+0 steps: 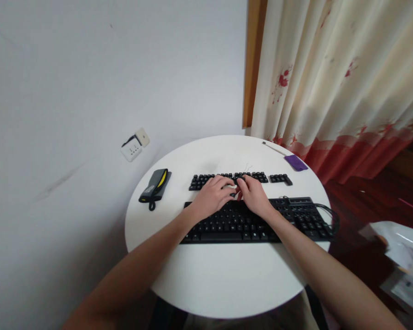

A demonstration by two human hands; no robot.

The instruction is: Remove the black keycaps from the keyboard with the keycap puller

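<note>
A black computer keyboard [227, 226] lies across the round white table, its cable bundled at the right end. Behind it stand loose black keycaps [203, 178], set out in rows like a keyboard layout. My left hand [213, 196] and my right hand [253, 195] meet above the gap between keyboard and keycaps, fingers curled and fingertips almost touching. A small white patch shows under my left fingers; I cannot tell whether it is an object or the table. Both hands' fingers are closed in a pinch, and what they hold is too small and covered to make out.
On the table's left lies a grey pouch [154, 185] with a yellow edge and a loop. A purple cloth [296, 162] and a thin brush [274, 149] lie at the back right. Wall and curtain [306, 91] border the table; plastic bags [402, 247] sit to the right.
</note>
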